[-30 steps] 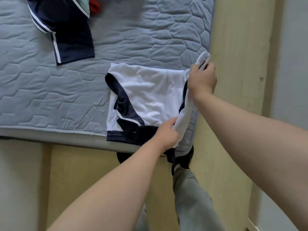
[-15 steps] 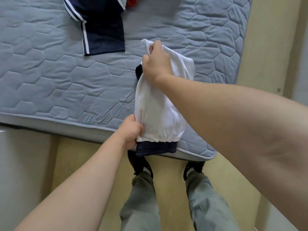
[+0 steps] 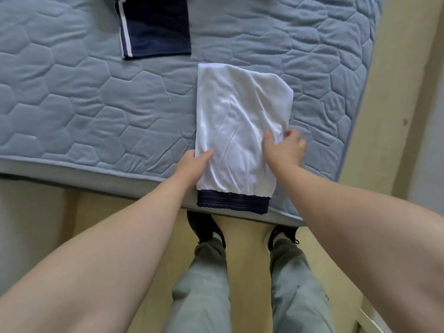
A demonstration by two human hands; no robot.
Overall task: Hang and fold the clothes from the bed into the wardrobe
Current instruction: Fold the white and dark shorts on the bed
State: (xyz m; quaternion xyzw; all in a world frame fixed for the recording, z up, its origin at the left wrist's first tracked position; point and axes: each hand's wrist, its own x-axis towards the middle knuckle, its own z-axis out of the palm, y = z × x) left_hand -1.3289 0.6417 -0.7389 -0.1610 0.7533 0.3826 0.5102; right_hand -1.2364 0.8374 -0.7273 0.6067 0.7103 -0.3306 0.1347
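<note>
White shorts [image 3: 237, 126] with a navy waistband [image 3: 231, 204] lie folded in half lengthwise near the front edge of the grey-blue quilted mattress [image 3: 84, 111]. My left hand [image 3: 193, 165] grips the left edge of the shorts, thumb on top of the cloth. At the right edge, my right hand [image 3: 284, 149] pinches the white fabric with thumb and fingers. A navy garment with white side stripes [image 3: 153, 27] lies farther back on the mattress, cut off by the top of the view.
The mattress corner [image 3: 298, 219] sits just right of the shorts. I stand on a yellowish floor [image 3: 247, 255], my dark shoes under the bed edge. A pale wall strip [image 3: 430, 97] runs along the right.
My right hand carried the shorts' right side over to the left, laid it flat, then came back to the right edge near the waistband. My left hand kept hold of the lower left edge.
</note>
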